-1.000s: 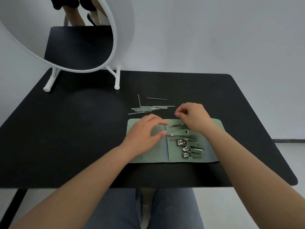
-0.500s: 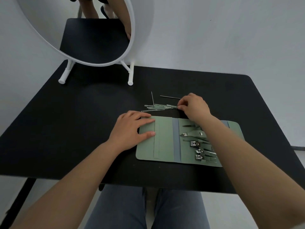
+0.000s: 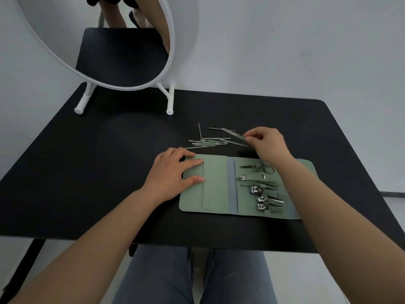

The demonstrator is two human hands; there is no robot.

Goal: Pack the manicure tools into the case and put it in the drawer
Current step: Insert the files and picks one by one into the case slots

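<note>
A green case lies open flat on the black table. Its right half holds scissors, nippers and three nail clippers in loops. Behind the case lies a loose pile of thin metal manicure tools. My right hand pinches one slim metal tool by its end, lifted just above the pile. My left hand rests flat on the case's left flap, fingers straight.
A round white-framed mirror stands on white legs at the table's back left. A grey wall rises behind the table. My knees in jeans show below the near table edge.
My right hand went from the case's right half back to the loose pile and picked up one slim tool. My left hand shifted left on the flap. The camera view shifted.
</note>
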